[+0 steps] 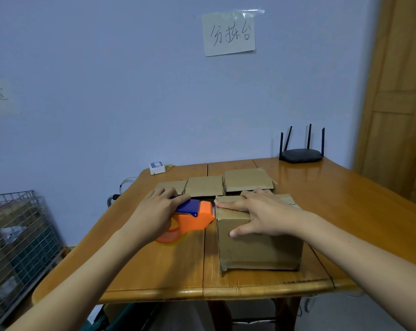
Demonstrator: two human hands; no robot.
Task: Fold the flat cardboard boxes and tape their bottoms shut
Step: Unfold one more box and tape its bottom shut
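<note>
A folded-up cardboard box (259,247) stands on the wooden table (159,266), its closed flaps facing up. My right hand (262,216) lies flat on top of it, fingers spread, thumb down on the front wall. My left hand (154,213) grips an orange and blue tape dispenser (192,218), whose nose touches the box's upper left edge. Flat cardboard boxes (204,186) lie side by side behind it, and a thicker stack (248,180) sits to their right.
A black router (301,155) with antennas stands at the table's back right. A small white device (157,167) sits at the back left corner. A wire basket (18,235) stands on the floor to the left. A wooden door (398,91) is at the right.
</note>
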